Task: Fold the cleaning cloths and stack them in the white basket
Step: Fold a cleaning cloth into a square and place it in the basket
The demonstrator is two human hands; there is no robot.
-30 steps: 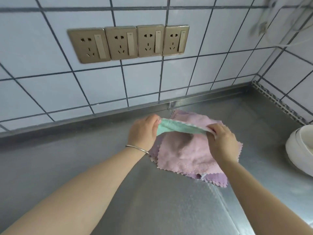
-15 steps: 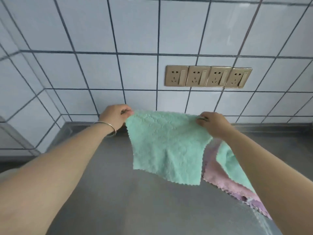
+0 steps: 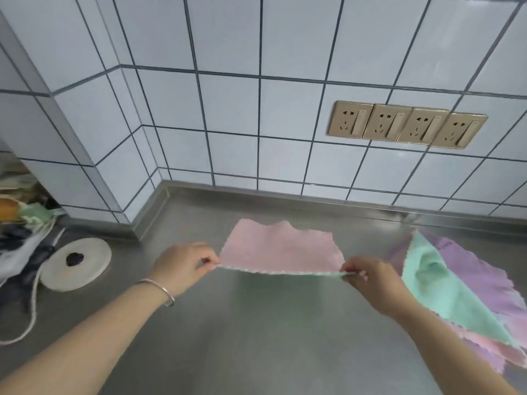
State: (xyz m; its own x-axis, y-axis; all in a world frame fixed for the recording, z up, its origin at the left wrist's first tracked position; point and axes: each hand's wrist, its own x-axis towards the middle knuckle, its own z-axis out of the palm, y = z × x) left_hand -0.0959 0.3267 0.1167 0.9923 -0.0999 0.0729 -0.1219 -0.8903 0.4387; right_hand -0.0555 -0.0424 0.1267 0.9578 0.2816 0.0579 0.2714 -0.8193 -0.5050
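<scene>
Pink-topped, green-backed microfibre cloth (image 3: 281,252) hangs mid-frame over the steel counter (image 3: 256,337), near corners pinched by left hand (image 3: 182,266) and right hand (image 3: 373,283); uneven tension could skew the fold. White basket unseen.

Your left hand (image 3: 182,266): bare, no glove, no ring visible. Thin silver bangle (image 3: 161,290) round your left wrist, plain, smooth metal, sitting loose and slightly tilted, lower end standing off wrist. Your left forearm (image 3: 85,346): bare, no sleeve in view down to frame edge. Your right hand (image 3: 373,283): bare, no glove, no jewellery seen. Your right wrist and forearm (image 3: 456,357): bare, no band, no watch, no sleeve in view. Fingernails too small to tell.
</scene>
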